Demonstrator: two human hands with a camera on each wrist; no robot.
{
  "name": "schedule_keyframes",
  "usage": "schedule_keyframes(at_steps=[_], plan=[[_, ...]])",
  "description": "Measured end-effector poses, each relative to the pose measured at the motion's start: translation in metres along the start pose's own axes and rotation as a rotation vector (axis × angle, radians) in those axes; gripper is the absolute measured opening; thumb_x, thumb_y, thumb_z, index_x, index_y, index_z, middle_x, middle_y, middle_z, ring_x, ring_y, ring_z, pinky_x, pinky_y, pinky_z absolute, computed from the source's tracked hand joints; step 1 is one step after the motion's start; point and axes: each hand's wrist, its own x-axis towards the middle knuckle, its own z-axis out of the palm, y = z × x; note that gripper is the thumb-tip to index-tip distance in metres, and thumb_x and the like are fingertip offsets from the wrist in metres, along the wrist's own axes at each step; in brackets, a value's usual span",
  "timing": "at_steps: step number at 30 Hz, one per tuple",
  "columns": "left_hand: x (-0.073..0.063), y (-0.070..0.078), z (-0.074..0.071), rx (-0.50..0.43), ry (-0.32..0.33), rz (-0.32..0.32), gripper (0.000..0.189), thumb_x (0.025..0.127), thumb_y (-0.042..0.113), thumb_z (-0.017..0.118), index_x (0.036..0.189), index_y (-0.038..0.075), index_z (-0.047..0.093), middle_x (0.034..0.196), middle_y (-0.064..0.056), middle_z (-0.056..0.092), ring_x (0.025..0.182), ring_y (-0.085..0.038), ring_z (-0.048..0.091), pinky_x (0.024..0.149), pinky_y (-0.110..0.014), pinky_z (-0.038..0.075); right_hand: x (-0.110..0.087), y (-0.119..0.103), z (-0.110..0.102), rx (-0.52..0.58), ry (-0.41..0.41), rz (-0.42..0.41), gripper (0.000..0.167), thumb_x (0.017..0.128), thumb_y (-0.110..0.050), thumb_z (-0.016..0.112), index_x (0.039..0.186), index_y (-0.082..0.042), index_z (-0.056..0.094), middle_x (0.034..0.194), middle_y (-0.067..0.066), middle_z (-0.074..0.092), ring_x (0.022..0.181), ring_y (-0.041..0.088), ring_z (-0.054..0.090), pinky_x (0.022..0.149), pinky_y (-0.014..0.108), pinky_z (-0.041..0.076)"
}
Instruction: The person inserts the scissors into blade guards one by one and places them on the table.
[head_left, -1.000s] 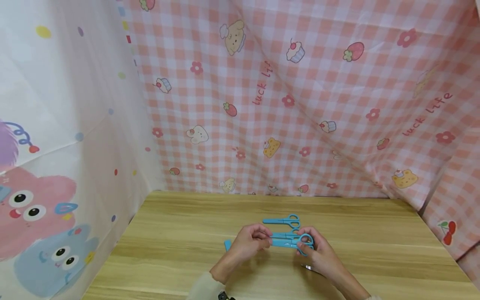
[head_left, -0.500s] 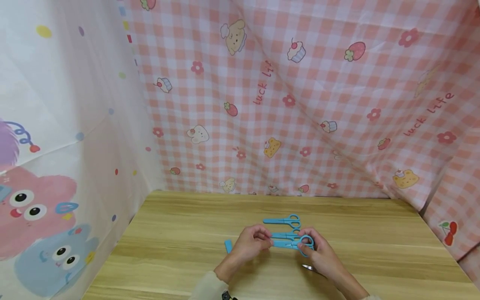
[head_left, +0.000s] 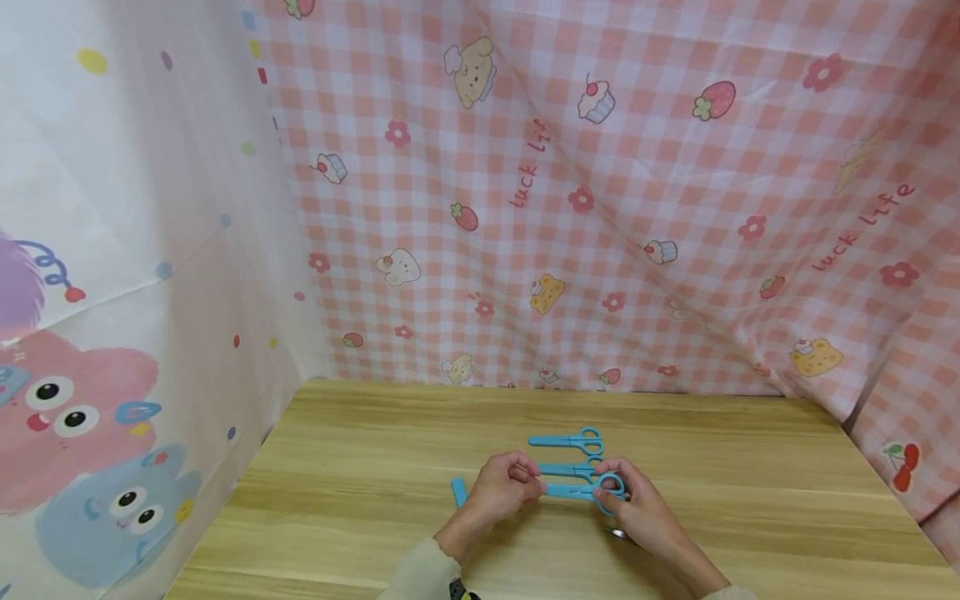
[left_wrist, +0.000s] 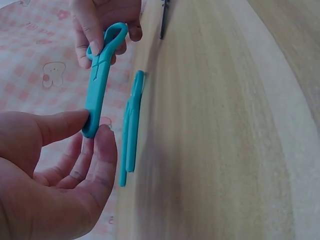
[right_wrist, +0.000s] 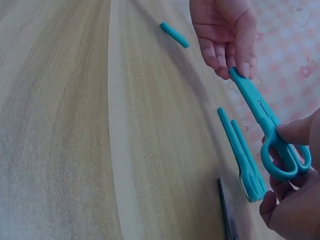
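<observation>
Both hands hold one pair of blue scissors point(head_left: 566, 492) level above the table, its blades inside a blue sheath point(right_wrist: 250, 97). With thumb and fingers my left hand point(head_left: 501, 490) pinches the sheath's tip. At the other end my right hand point(head_left: 637, 507) grips the handle loops point(right_wrist: 280, 157), thumb on top. Just beyond them two more sheathed blue scissors lie on the table, a farther pair point(head_left: 564, 441) and a nearer pair point(head_left: 562, 470) partly hidden by the hands. A loose blue sheath point(head_left: 459, 492) lies left of my left hand.
A bare metal blade point(head_left: 618, 533) shows on the wooden table point(head_left: 360, 517) below my right hand; that hand hides the rest of it. Pink checked cloth point(head_left: 420, 208) hangs behind the table, and a white printed cloth point(head_left: 202, 350) hangs on the left.
Both hands keep their hold on the sheathed scissors, with only a slight shift. Less of the bare metal blade shows beside my right hand. The head view has moved slightly.
</observation>
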Motion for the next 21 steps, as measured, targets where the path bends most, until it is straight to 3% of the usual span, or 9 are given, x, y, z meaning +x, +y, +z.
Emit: schedule_keyframes(at_steps=[12,21], plan=[[0.003,-0.009,0.006,0.036,0.040,0.016,0.018,0.083,-0.003,0.074,0.096,-0.004,0.062,0.078,-0.007,0.068,0.068,-0.021,0.066,0.062,-0.033,0.055,0.004,0.006,0.003,-0.062,0.032,-0.039,0.029,0.087,0.001,0.071,0.111,0.000,0.054,0.082,0.004,0.060,0.076,0.011,0.054,0.071,0.023,0.044],[0.006,-0.011,0.007,0.097,0.069,0.004,0.019,0.081,-0.002,0.077,0.093,0.000,0.062,0.075,-0.004,0.068,0.065,-0.015,0.060,0.057,-0.025,0.046,0.005,0.010,0.004,-0.154,0.073,-0.029,0.034,0.083,-0.002,0.077,0.107,-0.003,0.054,0.080,0.003,0.060,0.066,0.012,0.050,0.060,0.024,0.041]])
